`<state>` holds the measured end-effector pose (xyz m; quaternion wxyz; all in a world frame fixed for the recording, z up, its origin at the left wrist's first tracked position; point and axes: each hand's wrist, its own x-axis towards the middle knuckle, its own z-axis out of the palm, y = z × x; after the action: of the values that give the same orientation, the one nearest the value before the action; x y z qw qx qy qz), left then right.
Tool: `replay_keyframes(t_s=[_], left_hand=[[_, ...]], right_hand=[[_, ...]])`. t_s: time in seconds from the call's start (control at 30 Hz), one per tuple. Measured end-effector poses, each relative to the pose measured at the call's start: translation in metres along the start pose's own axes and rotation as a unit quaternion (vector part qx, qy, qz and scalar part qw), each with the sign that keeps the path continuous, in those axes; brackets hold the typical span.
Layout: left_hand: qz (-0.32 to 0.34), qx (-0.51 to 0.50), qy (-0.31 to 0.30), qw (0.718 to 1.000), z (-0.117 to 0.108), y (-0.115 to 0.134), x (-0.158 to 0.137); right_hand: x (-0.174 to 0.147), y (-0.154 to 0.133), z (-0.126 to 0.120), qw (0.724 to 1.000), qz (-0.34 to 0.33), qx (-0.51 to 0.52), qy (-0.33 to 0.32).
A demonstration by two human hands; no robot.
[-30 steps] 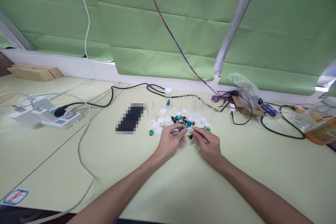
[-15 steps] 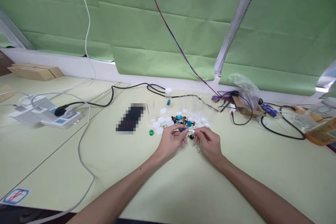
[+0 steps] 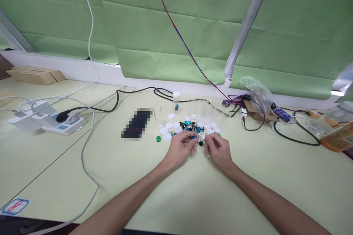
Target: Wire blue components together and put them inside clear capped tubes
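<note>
My left hand [image 3: 180, 149] is closed in a pinch on a thin, shiny metal rod [image 3: 200, 138]. At the rod's other end, the fingertips of my right hand [image 3: 220, 149] are pinched together. An L-shaped hex key [image 3: 207, 155] shows under my right fingers; whether they hold it or it lies on the table I cannot tell. Just beyond both hands lies a pile of small blue and black parts [image 3: 188, 123]. Round white caps [image 3: 169, 126] surround the pile, and a green part [image 3: 158, 139] sits left of my left hand.
Clear tubes [image 3: 202, 110] stand behind the pile, near a capped tube [image 3: 176, 103] with a blue part inside. A dark pixelated patch [image 3: 137, 124] is to the left. Farther left is a power strip [image 3: 64, 126]; at right, a cardboard box [image 3: 257, 113] and cables.
My right hand has shifted slightly, and the bright piece between my fingertips now looks thinner. My left hand stays almost in place.
</note>
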<state>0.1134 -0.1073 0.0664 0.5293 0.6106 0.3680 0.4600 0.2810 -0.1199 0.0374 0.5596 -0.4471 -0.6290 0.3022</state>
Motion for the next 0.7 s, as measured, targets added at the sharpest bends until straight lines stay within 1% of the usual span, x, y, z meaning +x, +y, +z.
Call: replay_keyframes(t_s=[0.13,0.37,0.57,0.7], left_hand=[[-0.014,-0.008,0.003,1.0,0.0,0.0,0.0],[-0.015,-0.03,0.004,0.999,-0.002,0.0,0.002],[-0.015,-0.032,-0.002,0.999,-0.004,-0.001,0.003],[-0.012,-0.03,-0.005,0.999,-0.004,0.0,0.002]], right_hand=[[0.0,0.001,0.001,1.0,0.002,0.016,-0.007],[0.002,0.007,0.0,1.0,-0.01,0.021,0.017],[0.003,0.01,-0.003,0.997,-0.064,-0.018,0.039],[0.004,0.012,-0.004,0.995,-0.087,-0.029,0.037]])
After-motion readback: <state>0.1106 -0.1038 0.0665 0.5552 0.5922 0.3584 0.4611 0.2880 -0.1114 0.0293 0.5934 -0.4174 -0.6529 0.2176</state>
